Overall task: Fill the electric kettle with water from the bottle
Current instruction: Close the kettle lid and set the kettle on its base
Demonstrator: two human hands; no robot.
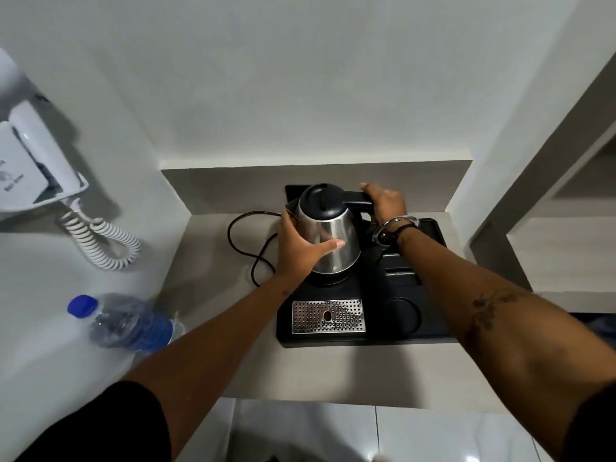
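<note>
A steel electric kettle (336,231) with a black lid, closed, stands on its base on a black tray (430,315). My left hand (296,248) is pressed around the kettle's left side, thumb across its front. My right hand (385,201) grips the black handle at the kettle's right. A clear plastic water bottle (126,321) with a blue cap and blue label lies on its side at the left, apart from both hands.
The tray sits on a beige counter (213,261) in a white wall niche. A black power cord (246,241) loops left of the kettle. A perforated metal drip grate (328,316) lies at the tray's front. A white wall-mounted hair dryer (30,161) with coiled cord hangs at left.
</note>
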